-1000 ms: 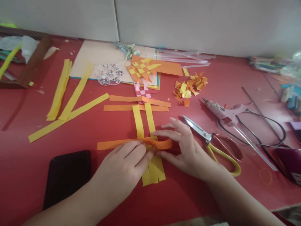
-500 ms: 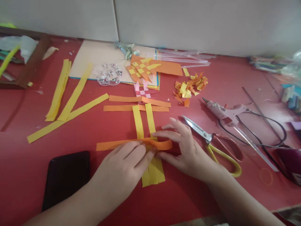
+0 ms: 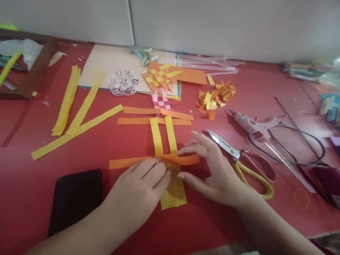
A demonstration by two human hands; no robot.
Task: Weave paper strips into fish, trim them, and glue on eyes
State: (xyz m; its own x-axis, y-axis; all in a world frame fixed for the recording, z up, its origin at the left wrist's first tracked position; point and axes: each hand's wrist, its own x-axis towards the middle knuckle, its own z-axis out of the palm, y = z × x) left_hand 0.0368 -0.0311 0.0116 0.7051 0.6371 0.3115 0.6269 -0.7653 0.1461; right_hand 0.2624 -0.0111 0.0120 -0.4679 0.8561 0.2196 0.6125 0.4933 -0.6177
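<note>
An orange paper strip (image 3: 123, 163) lies crosswise over several yellow paper strips (image 3: 176, 194) on the red table. Two of the yellow strips stick out beyond it at the far side. My left hand (image 3: 143, 182) has its fingers bunched together, pressing the orange strip down where it meets the yellow ones; its fingertips are partly hidden. At the strip's right end, my right hand (image 3: 216, 171) has thumb and fingers apart, close to the paper, with nothing gripped between them. Two more orange strips (image 3: 154, 121) rest just behind.
Scissors (image 3: 231, 150) and a pink glue gun (image 3: 255, 125) with its cord lie at right. A black phone (image 3: 75, 200) is at left, below loose yellow strips (image 3: 66, 101). Behind are googly eyes (image 3: 123, 83), woven paper fish (image 3: 160, 76) and paper scraps (image 3: 212, 97).
My right hand has drawn back slightly to the right and opened wider. The orange strip's right end, curled up before, now lies flatter and reaches further right. My left hand stays nearly in place.
</note>
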